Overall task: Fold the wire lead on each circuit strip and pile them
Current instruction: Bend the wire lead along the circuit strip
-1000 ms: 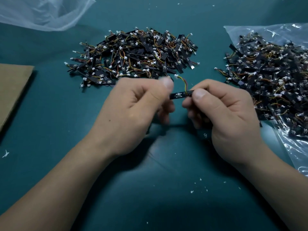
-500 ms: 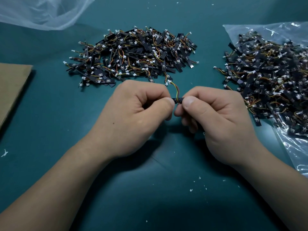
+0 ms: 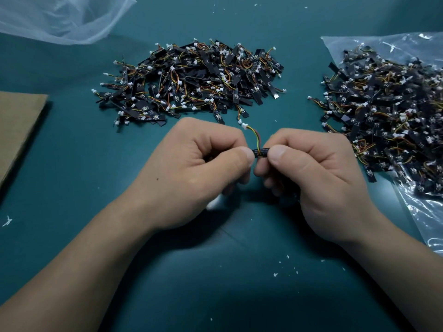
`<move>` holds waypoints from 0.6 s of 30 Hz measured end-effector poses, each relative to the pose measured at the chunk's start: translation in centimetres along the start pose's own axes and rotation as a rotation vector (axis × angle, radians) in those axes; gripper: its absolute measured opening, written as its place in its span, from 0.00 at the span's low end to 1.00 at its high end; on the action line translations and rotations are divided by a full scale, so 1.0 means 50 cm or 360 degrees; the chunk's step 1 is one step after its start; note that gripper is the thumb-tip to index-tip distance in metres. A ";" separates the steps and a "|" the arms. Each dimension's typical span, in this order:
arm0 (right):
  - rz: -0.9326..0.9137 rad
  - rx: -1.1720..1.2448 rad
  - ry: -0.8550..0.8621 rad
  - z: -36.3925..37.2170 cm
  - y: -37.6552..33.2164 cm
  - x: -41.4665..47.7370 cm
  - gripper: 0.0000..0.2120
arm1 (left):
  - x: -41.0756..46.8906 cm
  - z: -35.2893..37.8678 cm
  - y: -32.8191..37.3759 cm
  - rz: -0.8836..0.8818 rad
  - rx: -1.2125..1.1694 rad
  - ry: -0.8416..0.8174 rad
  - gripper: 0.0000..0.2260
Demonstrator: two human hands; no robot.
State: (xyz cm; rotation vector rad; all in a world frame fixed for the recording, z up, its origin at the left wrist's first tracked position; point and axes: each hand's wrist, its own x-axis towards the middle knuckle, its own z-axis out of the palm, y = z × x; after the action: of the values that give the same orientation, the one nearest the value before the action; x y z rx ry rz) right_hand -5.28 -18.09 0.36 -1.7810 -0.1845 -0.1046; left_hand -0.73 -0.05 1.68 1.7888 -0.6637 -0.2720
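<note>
A small black circuit strip (image 3: 260,152) is pinched between both thumbs and curled fingers, just above the teal table. My left hand (image 3: 196,173) grips its left end and my right hand (image 3: 309,168) grips its right end. Only a short piece of the strip shows between the thumbs. Its orange and yellow wire lead (image 3: 255,136) stands up from the strip and bends left to a white connector (image 3: 244,126). A heap of strips (image 3: 191,80) lies behind my hands. A second heap (image 3: 388,111) lies on a clear plastic bag at the right.
The clear bag (image 3: 422,212) under the right heap reaches the table's right edge. A crumpled clear bag (image 3: 62,17) sits at the far left. A brown cardboard sheet (image 3: 16,125) lies at the left edge. White scraps dot the teal table (image 3: 227,271).
My left thumb has come down from the wire onto the strip, and both hands have closed in, hiding most of it. The wire lead now stands more upright.
</note>
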 end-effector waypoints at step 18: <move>-0.0087 -0.0149 -0.0044 0.001 0.001 0.000 0.12 | 0.000 -0.001 -0.004 0.0043 0.0075 0.0022 0.12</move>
State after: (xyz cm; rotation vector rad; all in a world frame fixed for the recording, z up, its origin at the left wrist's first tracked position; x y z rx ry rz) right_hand -5.29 -18.06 0.32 -1.8721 -0.2520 -0.1300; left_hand -0.64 0.05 1.50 1.8239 -0.6886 -0.2272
